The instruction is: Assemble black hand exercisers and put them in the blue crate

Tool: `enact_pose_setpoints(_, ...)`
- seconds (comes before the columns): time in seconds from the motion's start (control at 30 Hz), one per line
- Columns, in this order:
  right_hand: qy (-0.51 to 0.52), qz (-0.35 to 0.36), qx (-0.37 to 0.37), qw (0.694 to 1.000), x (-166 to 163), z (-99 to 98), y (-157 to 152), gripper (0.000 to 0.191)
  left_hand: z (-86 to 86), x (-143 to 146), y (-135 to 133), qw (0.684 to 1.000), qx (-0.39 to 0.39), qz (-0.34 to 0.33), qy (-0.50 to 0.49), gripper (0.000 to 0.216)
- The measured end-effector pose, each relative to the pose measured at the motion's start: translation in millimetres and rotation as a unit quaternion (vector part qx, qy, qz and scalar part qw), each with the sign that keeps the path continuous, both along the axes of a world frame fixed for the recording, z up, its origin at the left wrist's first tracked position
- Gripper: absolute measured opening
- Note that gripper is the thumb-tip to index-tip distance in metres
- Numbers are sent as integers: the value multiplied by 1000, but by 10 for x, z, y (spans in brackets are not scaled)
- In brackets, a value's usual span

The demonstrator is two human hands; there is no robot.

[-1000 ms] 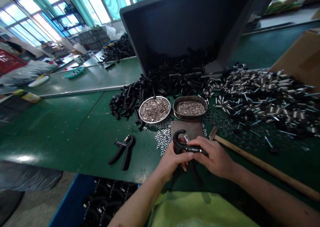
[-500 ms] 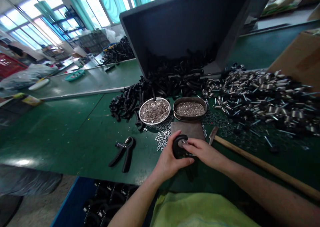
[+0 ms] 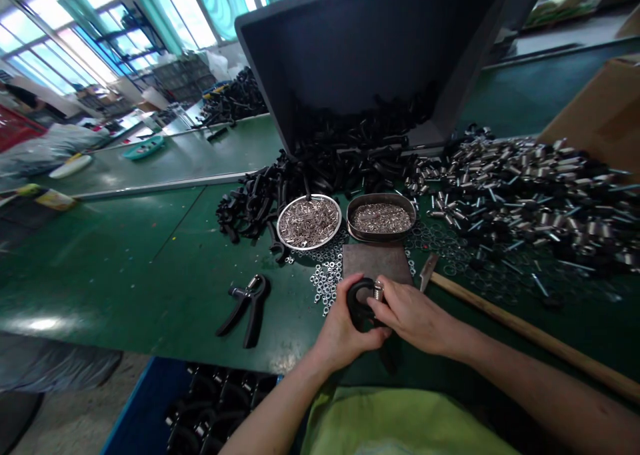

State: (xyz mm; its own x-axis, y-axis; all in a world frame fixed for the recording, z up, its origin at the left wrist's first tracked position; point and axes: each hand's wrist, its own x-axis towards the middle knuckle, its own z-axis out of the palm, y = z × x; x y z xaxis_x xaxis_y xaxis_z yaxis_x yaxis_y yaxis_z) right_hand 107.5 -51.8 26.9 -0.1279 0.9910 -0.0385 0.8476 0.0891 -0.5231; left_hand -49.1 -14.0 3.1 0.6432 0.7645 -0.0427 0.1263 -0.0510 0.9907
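My left hand (image 3: 345, 328) is wrapped round a black curved hand-grip handle (image 3: 357, 300), its thumb reaching under the curve. From the right, my right hand (image 3: 407, 311) pinches a small silver coil spring (image 3: 379, 290) against the handle's curved end. The handle's lower part hangs in shadow below my hands. Behind them lies a flat metal plate (image 3: 375, 261). Left of my hands, an assembled hand grip (image 3: 246, 308) with two black legs and a spring rests on the green bench (image 3: 165, 295).
A round dish of metal pins (image 3: 309, 223), an oval tin of small parts (image 3: 381, 217) and loose nuts (image 3: 326, 281) stand beyond the plate. A hammer (image 3: 500, 311) lies right. Black handles (image 3: 255, 205) spill from a grey bin (image 3: 360, 48); springs and bolts (image 3: 530, 195) heap at right.
My hands have shifted slightly down and the handle has turned a little. The silver spring now shows plainly at my right fingertips. The bench items stay put.
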Motion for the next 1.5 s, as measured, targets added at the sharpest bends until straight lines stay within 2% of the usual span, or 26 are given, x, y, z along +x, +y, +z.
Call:
enact_pose_setpoints(0.17, 40, -16, -25, 999, 25, -48, 62, 13, -51, 32, 60, 1000, 21, -4, -4, 83)
enact_pose_setpoints(0.33, 0, -50, -33, 998, 3, -61, 78, 19, -81, 31, 62, 998, 57, 14, 13, 81)
enact_pose_setpoints(0.47, -35, -22, -16, 999, -35, -40, 41, 17, -147, -11, -1, 995, 98, 30, 9, 81)
enact_pose_setpoints(0.57, -61, 8, -6, 998, -63, -57, -11, 20, -179, -54, -46, 992, 122, 9, 4, 79)
enact_pose_setpoints(0.67, -78, 16, -8, 997, -79, -77, -29, 26, -171, -52, -33, 994, 106, -11, -1, 77)
enact_pose_setpoints(0.73, -77, -2, -21, 997, -58, -83, 13, 27, -162, -10, 22, 997, 69, -22, 6, 78)
enact_pose_setpoints(0.8, -92, -16, -46, 995, 5, -85, 103, 29, -162, 51, 115, 998, 25, -42, 28, 81)
enact_pose_setpoints(0.87, -122, -8, -84, 989, 109, -80, 234, 32, -168, 104, 250, 996, 22, -51, 67, 80)
enact_pose_setpoints(0.97, -161, 35, -130, 978, 279, -42, 500, 40, -151, 105, 557, 981, 140, -21, 134, 56)
enact_pose_setpoints(1.03, -171, 39, -105, 979, 337, 5, 733, 36, -110, 44, 839, 953, 241, 41, 179, 32)
enact_pose_setpoints(1.1, -168, 23, -48, 984, 312, 53, 1008, 26, -55, -38, 1149, 910, 312, 121, 245, 20)
enact_pose_setpoints(1.17, -161, 11, -1, 987, 204, 79, 1296, 23, -8, -103, 1430, 861, 342, 165, 338, 19)
enact_pose_setpoints(1.23, -165, 4, 20, 986, 44, 72, 1555, 24, 17, -130, 1630, 831, 346, 164, 403, 17)
enact_pose_setpoints(1.37, -173, -9, 30, 984, -239, -13, 1866, 24, -6, -113, 1764, 825, 346, 154, 418, 10)
enact_pose_setpoints(1.5, -174, -20, 23, 984, -299, -104, 1941, 24, -51, -125, 1772, 826, 344, 169, 414, 12)
